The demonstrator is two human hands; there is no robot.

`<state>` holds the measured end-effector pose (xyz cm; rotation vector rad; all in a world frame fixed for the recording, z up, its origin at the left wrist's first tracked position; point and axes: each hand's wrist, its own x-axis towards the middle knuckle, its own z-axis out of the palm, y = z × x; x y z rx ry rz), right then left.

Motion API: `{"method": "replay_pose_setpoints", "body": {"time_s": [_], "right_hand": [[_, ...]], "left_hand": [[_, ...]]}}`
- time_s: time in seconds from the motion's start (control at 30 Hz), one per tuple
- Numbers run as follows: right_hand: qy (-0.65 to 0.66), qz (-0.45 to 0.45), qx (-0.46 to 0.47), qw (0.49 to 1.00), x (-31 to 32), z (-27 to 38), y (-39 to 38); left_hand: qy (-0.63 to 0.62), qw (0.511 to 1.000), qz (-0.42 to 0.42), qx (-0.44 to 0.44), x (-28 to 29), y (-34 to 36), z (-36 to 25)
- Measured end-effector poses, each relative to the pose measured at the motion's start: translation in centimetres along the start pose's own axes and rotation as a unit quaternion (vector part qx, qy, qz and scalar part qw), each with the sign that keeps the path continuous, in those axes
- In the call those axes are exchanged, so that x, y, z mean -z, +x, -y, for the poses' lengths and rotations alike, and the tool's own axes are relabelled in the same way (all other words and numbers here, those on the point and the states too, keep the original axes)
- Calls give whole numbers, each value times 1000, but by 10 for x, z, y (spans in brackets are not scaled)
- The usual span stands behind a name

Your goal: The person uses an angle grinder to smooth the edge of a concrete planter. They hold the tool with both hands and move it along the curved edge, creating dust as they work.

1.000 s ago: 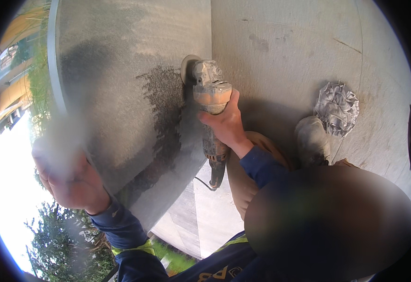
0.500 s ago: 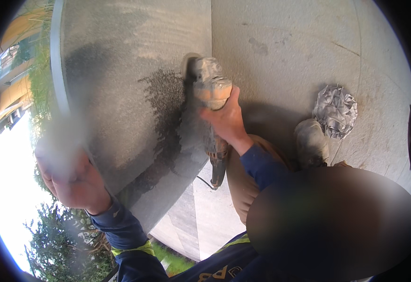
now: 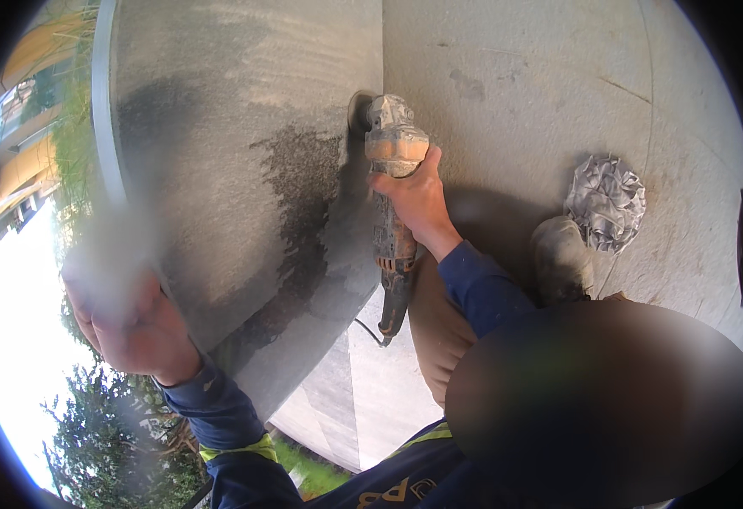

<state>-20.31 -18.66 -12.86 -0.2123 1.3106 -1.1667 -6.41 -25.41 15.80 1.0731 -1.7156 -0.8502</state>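
Note:
My right hand [image 3: 420, 202] is wrapped round the front of a dusty, orange-and-dark angle grinder [image 3: 395, 236]. The grinder stands upright in the view, its handle end toward me and a thin cord trailing off it. Its round disc [image 3: 358, 114] faces the grey wall panel [image 3: 210, 161], close to the inner corner; whether it touches cannot be made out. A dark, rough patch [image 3: 303, 195] marks the panel left of the tool. At the panel's left edge my left hand [image 3: 138, 331] is raised, its fingertips hidden by a whitish blur.
A crumpled silvery cover [image 3: 606, 204] lies on the grey surface at right, beside a dusty rounded shoe tip [image 3: 560, 254]. My bent knee [image 3: 439, 331] is just below the grinder. Pale tiles [image 3: 329, 407] and a leafy shrub [image 3: 108, 441] show lower down.
The grinder has shifted slightly right and up toward the corner, carried by my right hand. My left hand has stayed almost in place.

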Motion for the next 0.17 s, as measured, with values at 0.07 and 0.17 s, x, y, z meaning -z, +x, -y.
{"method": "replay_pose_setpoints", "body": {"time_s": [0.07, 0.17], "right_hand": [[-2, 9, 37, 999, -3, 4, -10], [-15, 30, 75, 997, -9, 15, -25]], "left_hand": [[4, 1000, -3, 3, 2, -1, 1], [11, 1000, 5, -4, 5, -1, 2]]}}
